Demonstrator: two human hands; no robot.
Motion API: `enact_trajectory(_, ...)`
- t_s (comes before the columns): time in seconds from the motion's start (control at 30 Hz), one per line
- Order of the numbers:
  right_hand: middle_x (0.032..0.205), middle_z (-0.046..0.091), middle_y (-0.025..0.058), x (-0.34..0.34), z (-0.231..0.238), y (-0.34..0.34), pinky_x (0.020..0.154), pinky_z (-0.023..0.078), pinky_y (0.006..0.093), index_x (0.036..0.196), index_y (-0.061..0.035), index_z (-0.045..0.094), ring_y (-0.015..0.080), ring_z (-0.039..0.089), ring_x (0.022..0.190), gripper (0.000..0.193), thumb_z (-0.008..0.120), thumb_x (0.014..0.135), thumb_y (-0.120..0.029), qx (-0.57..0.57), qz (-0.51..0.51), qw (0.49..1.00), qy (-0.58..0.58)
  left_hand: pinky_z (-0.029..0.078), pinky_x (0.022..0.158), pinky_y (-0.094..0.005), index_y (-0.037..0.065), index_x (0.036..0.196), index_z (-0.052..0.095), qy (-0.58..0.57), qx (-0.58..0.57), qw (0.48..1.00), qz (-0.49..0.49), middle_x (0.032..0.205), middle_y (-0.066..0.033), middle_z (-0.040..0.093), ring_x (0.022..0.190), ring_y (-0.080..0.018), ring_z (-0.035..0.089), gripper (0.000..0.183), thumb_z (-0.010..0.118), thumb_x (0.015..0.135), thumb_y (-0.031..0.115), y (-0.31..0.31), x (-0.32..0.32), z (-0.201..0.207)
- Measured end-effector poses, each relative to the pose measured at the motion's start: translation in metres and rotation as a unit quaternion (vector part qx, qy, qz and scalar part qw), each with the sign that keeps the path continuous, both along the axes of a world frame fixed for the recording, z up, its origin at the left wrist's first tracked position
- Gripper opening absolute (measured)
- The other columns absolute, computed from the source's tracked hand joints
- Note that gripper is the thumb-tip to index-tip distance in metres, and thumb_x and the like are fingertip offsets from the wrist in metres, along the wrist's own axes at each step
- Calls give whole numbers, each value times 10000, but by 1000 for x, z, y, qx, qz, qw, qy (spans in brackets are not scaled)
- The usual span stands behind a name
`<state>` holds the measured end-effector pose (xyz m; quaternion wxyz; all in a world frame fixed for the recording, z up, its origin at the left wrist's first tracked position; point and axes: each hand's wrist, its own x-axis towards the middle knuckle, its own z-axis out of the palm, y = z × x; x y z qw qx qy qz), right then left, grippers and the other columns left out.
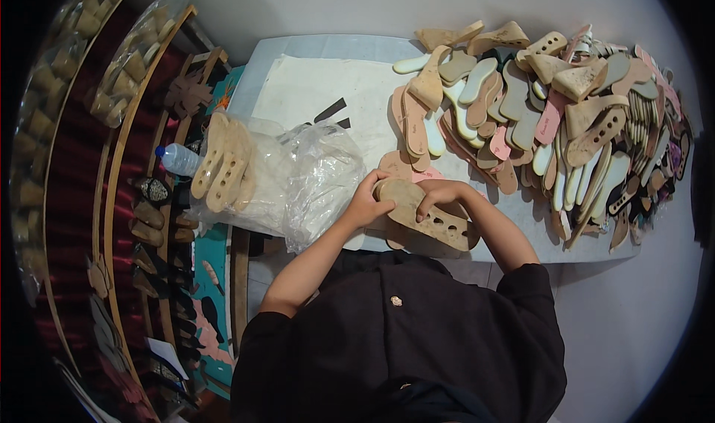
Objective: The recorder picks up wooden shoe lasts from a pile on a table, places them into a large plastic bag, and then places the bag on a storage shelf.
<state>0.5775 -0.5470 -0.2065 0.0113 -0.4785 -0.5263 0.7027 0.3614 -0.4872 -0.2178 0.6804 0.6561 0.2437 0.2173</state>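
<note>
A tan wedge sole (402, 202) with several dark holes in its underside is held low over the table's near edge. My left hand (369, 201) is closed around its rounded left end. My right hand (441, 193) grips its far side, a fingertip resting on the face beside the holes. Behind the sole, partly covered by it, lie flat pinkish insole pieces (395, 164). To the left of my left hand sits a crumpled clear plastic bag (325, 177). More tan wedge soles with holes (229, 166) lie at the bag's left.
A large heap of insoles and wedge soles (514, 103) covers the table's right side. Two black strips (332, 110) lie on a white sheet (294, 88). A water bottle (179, 159) is at the table's left edge. Wooden racks (112, 237) holding shoe parts stand further left.
</note>
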Motion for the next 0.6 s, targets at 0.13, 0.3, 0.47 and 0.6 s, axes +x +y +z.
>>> enact_trajectory(0.13, 986, 609, 128, -3, 28, -5, 812, 442, 297, 1179, 9, 478, 204, 582, 884, 667, 729, 588, -172, 78, -111, 989, 65, 393, 891, -310, 31, 1108, 469, -29, 133, 990, 48, 1054, -71, 505, 1007, -165, 487, 512, 687, 645, 55, 6, 7, 59)
enact_trajectory(0.3, 1010, 625, 143, 8, 11, -8, 836, 478, 348, 1156, -2, 526, 262, 614, 891, 519, 628, 671, -157, -136, -377, 870, 286, 359, 937, -366, 55, 1147, 476, -69, 410, 889, 192, 1145, -133, 467, 1091, -273, 449, 574, 726, 632, 96, 14, -26, 136)
enact_trajectory(0.47, 1025, 624, 148, -10, -5, 15, 829, 479, 356, 1148, -5, 538, 266, 615, 886, 510, 627, 679, -185, -150, -410, 830, 348, 341, 944, -406, 74, 1145, 491, 118, 465, 830, 286, 1166, -141, 443, 1081, -316, 435, 599, 755, 614, 161, 10, -81, 147)
enact_trajectory(0.6, 971, 640, 137, -41, 9, 45, 775, 495, 347, 1094, -5, 572, 238, 628, 829, 460, 633, 694, -224, -187, -386, 841, 331, 309, 953, -422, 102, 1174, 496, 322, 432, 776, 329, 1173, -121, 437, 1082, -316, 424, 635, 761, 612, 235, 0, -114, 115)
